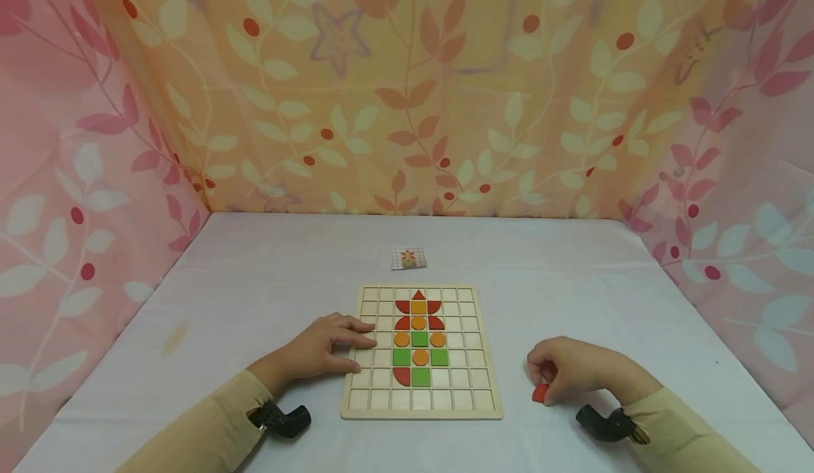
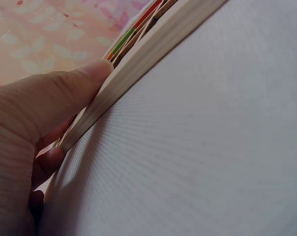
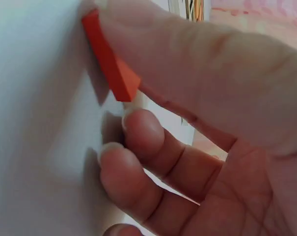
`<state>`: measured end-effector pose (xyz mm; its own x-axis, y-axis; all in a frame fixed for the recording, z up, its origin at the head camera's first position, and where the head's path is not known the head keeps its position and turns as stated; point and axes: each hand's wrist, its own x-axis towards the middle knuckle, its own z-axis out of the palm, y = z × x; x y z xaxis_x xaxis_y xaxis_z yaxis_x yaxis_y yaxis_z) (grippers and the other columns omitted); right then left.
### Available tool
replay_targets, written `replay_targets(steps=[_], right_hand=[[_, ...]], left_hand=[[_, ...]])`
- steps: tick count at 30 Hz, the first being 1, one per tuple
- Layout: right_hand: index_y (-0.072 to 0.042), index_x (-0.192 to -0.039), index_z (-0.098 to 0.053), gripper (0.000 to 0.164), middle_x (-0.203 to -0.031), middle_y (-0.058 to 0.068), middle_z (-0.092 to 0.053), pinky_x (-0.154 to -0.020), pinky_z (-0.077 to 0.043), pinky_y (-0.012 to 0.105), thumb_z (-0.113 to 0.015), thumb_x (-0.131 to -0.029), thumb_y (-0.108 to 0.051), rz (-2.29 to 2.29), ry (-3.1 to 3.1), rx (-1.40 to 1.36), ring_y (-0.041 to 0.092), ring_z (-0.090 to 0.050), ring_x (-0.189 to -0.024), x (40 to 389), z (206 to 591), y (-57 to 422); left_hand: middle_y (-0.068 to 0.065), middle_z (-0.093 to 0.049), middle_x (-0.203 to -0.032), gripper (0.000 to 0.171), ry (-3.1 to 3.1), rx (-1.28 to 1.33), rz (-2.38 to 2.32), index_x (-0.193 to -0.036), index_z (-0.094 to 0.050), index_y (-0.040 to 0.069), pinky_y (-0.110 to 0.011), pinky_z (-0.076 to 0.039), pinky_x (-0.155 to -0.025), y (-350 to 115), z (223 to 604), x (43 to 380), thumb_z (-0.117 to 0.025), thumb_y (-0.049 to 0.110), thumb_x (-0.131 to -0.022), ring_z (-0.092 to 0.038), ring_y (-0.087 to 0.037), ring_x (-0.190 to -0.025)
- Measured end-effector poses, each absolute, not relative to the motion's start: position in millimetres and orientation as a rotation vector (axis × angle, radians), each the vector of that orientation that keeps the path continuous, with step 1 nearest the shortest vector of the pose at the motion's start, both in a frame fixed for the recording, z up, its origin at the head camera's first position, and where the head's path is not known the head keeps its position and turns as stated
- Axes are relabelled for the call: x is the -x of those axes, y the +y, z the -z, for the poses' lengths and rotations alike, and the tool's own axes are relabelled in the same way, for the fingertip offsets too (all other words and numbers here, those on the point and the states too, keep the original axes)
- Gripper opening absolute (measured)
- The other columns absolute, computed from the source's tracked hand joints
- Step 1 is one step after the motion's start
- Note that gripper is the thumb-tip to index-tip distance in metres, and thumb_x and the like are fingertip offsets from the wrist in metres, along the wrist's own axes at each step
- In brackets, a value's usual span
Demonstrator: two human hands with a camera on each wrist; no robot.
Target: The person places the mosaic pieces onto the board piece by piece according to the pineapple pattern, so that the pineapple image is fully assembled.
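Note:
A wooden grid board (image 1: 467, 377) lies on the white table, with red, green, orange and yellow pieces forming a figure in its cells. My left hand (image 1: 321, 346) rests at the board's left edge, fingers fairly straight over the rim. In the left wrist view its thumb touches the pale wooden side (image 2: 143, 56) of the board. To the right of the board, my right hand (image 1: 575, 370) pinches a red quarter-circle piece (image 1: 540, 393) just at the tabletop. The right wrist view shows the thumb over that red piece (image 3: 114, 69), the other fingers curled below.
Behind the board lies a small card (image 1: 408, 258) printed with a grid and a coloured figure. Patterned curtains (image 1: 407, 91) enclose the table at the back and both sides. Each wrist carries a black device, the left one (image 1: 286, 420) near the board's lower left corner.

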<state>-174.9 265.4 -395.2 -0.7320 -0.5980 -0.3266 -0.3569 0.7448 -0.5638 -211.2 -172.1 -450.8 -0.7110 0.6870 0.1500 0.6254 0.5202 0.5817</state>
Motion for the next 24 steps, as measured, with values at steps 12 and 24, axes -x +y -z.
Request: replay_targets(steps=[12,24], right_hand=[[-0.018,-0.067,-0.053,0.024,-0.060,-0.013,-0.049,-0.055,-0.036,0.020,-0.076,-0.071,-0.020,0.639,2.426,0.802,0.001,-0.045,-0.058,183.0,391.3,257.4],[-0.021,-0.072,-0.055,0.019,-0.064,-0.013,-0.047,-0.055,-0.037,0.020,-0.069,-0.076,-0.010,0.709,2.470,0.939,0.002,-0.045,-0.063,197.0,387.6,223.7]], left_hand=[[0.013,-0.050,-0.130,0.045,2.649,-1.134,-0.955,-0.116,-0.063,0.034,-0.049,-0.030,-0.096,-172.6,454.1,212.7,-0.068,0.051,-0.074,-0.042,-0.014,-0.121],[0.012,-0.050,-0.130,0.044,2.642,-1.136,-0.971,-0.115,-0.064,0.034,-0.048,-0.031,-0.096,-172.6,452.4,212.0,-0.070,0.048,-0.074,-0.042,-0.013,-0.120]])
